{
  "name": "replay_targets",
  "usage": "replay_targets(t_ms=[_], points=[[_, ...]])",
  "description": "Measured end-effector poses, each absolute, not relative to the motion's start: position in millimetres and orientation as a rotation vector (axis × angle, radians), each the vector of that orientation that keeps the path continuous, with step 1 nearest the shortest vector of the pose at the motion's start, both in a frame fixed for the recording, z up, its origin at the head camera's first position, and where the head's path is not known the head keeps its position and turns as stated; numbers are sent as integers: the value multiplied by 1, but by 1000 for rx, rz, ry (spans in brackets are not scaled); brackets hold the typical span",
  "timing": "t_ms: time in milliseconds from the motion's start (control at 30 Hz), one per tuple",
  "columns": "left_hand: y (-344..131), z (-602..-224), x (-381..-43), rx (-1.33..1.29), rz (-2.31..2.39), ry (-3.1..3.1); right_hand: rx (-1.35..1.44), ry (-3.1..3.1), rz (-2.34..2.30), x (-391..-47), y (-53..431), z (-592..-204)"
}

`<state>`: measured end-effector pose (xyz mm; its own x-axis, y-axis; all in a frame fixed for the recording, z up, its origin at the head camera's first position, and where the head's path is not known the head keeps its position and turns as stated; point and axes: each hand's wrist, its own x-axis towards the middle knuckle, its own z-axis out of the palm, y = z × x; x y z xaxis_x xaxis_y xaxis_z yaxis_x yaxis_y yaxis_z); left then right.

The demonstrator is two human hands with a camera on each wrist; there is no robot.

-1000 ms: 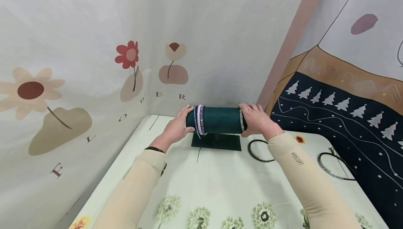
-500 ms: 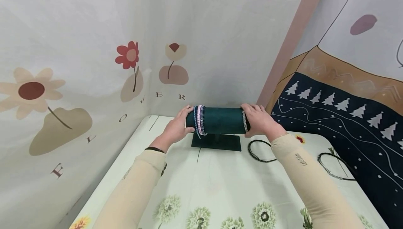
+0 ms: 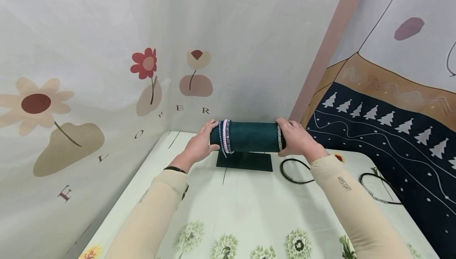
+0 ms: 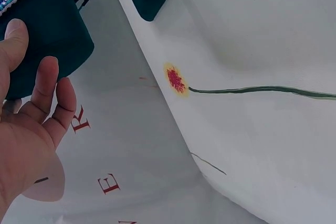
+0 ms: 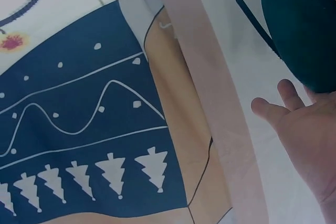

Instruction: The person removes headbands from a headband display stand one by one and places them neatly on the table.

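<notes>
A dark green velvet headband display roll (image 3: 253,137) stands level on its flat base (image 3: 246,161). My left hand (image 3: 198,146) grips its left end, thumb in front and other fingers beyond; the left wrist view shows the thumb against the velvet (image 4: 50,30). Several headbands (image 3: 225,136), blue, pink and silvery, sit side by side next to that hand. Around the right end goes a glittery silver headband (image 3: 280,138). My right hand (image 3: 297,138) holds it, fingers over the top and thumb low in front. In the right wrist view the roll's round end (image 5: 299,35) shows past the hand.
A black toothed headband (image 3: 295,182) lies on the table right of the base, partly behind the right forearm. Another headband (image 3: 364,187) lies farther right. Printed curtains (image 3: 249,53) hang close behind the table (image 3: 242,203), and a navy tree-print cloth (image 3: 374,132) hangs at the right.
My right hand has moved a little to the right along the roll, and the silver headband has shifted with it towards the right end. The left hand keeps its place.
</notes>
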<state>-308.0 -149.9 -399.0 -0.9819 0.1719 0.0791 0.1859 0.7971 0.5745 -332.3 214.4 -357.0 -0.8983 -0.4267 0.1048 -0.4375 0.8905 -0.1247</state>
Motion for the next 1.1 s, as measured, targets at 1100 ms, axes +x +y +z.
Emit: replay_targets(t_ms=[1100], points=[[-149, -397, -308, -280, -932, -2979, 709, -3108, 206, -335, 211, -345]])
